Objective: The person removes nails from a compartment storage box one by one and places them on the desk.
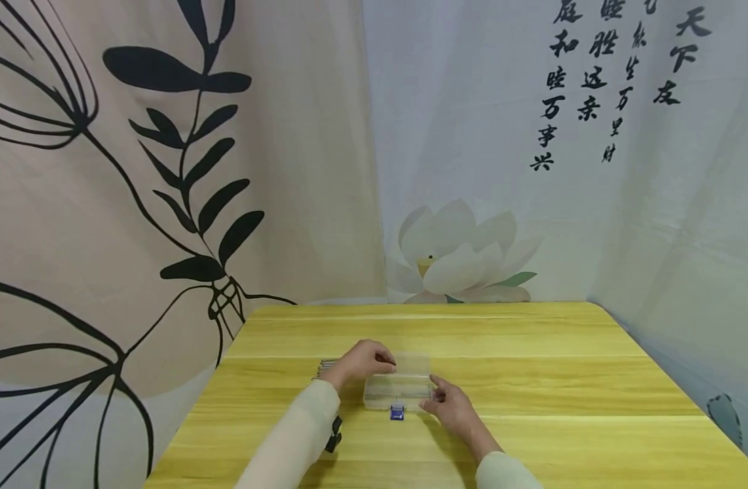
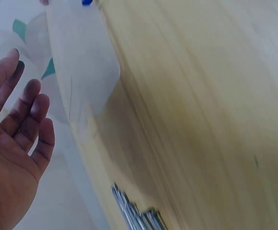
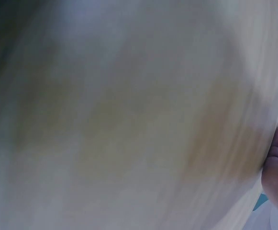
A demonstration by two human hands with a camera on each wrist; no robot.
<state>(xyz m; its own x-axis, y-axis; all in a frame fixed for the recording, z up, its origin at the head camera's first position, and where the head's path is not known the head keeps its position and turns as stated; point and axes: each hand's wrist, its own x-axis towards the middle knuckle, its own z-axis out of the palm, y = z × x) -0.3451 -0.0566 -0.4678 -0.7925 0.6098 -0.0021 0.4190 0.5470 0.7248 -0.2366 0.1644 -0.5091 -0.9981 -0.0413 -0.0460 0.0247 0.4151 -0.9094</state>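
A clear plastic box (image 1: 398,394) stands on the table with its transparent lid (image 1: 413,365) raised at the back. A blue latch (image 1: 397,411) is on its front side. My left hand (image 1: 364,360) is at the lid's left edge; in the left wrist view its fingers are loosely bent, with nothing seen between them. My right hand (image 1: 455,407) holds the box's right end, thumb at the front corner and fingers behind. Only part of that hand shows at the edge of the right wrist view, which is blurred.
Several thin metal rods (image 2: 136,211) lie side by side on the wood-grain table (image 1: 563,394), left of the box and partly behind my left hand. A black object (image 1: 334,435) is by my left sleeve. A printed curtain (image 1: 472,136) hangs behind the table.
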